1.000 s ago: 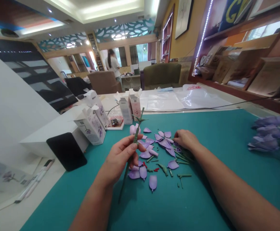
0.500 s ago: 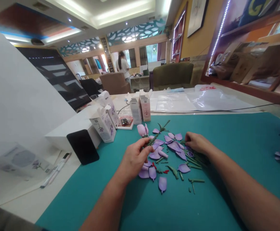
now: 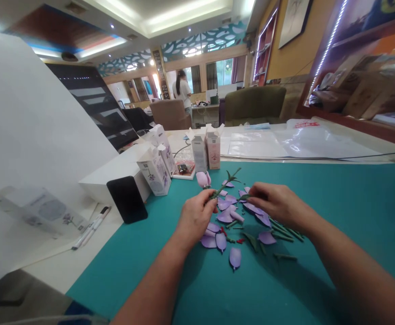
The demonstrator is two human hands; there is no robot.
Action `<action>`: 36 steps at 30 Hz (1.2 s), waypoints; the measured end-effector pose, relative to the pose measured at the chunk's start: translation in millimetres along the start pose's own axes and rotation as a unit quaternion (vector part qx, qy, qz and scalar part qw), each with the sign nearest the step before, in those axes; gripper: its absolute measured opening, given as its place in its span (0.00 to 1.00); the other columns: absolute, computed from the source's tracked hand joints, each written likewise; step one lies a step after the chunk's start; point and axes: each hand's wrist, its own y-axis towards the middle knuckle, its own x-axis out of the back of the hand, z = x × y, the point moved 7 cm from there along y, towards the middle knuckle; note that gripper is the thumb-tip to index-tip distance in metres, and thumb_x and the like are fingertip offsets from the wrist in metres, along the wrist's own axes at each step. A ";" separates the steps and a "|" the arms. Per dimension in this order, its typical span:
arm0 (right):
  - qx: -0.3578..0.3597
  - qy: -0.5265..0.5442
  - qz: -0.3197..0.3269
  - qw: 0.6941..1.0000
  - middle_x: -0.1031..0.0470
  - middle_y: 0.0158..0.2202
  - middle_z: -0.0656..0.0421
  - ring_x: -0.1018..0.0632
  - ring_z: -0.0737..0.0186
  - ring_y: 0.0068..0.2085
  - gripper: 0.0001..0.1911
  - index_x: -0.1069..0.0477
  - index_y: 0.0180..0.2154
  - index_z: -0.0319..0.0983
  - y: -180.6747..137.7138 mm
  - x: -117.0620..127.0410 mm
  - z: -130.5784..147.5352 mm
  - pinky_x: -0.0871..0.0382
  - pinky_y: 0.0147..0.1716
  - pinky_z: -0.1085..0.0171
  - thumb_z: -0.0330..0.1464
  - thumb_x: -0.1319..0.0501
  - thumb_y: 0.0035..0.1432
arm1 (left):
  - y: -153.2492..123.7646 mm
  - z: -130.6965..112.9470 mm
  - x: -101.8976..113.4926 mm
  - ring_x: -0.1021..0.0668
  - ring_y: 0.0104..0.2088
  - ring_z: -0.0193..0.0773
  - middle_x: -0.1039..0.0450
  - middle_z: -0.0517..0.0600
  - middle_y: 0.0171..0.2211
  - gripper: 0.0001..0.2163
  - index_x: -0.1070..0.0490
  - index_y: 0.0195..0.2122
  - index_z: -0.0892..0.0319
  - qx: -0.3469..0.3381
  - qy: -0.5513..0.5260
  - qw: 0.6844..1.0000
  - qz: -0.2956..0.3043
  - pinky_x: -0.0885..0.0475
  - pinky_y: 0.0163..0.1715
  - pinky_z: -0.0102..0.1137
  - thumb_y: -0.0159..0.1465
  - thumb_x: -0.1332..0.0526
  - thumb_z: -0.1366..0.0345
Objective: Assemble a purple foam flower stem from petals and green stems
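Note:
My left hand [image 3: 195,215] is closed around a green artificial flower stem [image 3: 230,181] with small leaves, its tip slanting up to the right. A pink flower head [image 3: 203,179] shows just above that hand; whether it joins the stem is hidden. Between the fingertips of my right hand [image 3: 280,203] is a green leaf [image 3: 243,197], pointing toward the stem. Loose purple petals [image 3: 235,257] lie below and between both hands. Among them are small red pieces [image 3: 240,241], a loose green leaf [image 3: 251,240] and cut green stem pieces [image 3: 285,257].
A green mat [image 3: 353,216] covers the table. At the left stand a black tablet-like screen [image 3: 127,199], white flower-printed boxes [image 3: 154,174] and pens [image 3: 91,228]. A pink box [image 3: 214,149] and clear plastic bags [image 3: 258,144] are at the back. A person [image 3: 183,92] stands far off.
My right hand has moved left, closer to my left hand, and now has a leaf in its fingertips. The left hand keeps hold of the stem. The view has shifted slightly left.

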 end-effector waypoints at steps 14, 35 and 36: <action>0.109 0.007 -0.166 0.980 0.28 0.25 0.61 0.30 0.66 0.24 0.07 0.32 0.28 0.39 -12.7 0.3 38.4 0.43 0.25 0.68 0.34 0.42 0.58 | 0.1 0.4 -4.6 0.24 0.33 0.36 0.23 0.48 0.31 0.15 0.29 0.49 0.58 -0.022 0.050 0.998 -0.006 0.32 0.35 0.28 0.63 0.48 0.65; 0.125 -0.020 -0.179 0.976 0.29 0.25 0.60 0.29 0.64 0.27 0.09 0.32 0.28 0.39 -13.8 -4.3 40.8 0.43 0.26 0.66 0.34 0.43 0.60 | -1.7 -4.4 -8.6 0.23 0.36 0.37 0.23 0.48 0.32 0.14 0.30 0.49 0.59 -0.039 0.072 0.997 0.015 0.32 0.37 0.29 0.64 0.48 0.66; 0.127 -0.023 -0.181 0.975 0.29 0.25 0.60 0.29 0.63 0.27 0.09 0.32 0.28 0.39 -14.2 -4.1 41.2 0.42 0.27 0.66 0.34 0.43 0.60 | -1.8 -4.7 -9.1 0.23 0.36 0.37 0.23 0.48 0.33 0.14 0.30 0.49 0.59 -0.042 0.077 0.996 0.016 0.32 0.37 0.29 0.64 0.48 0.66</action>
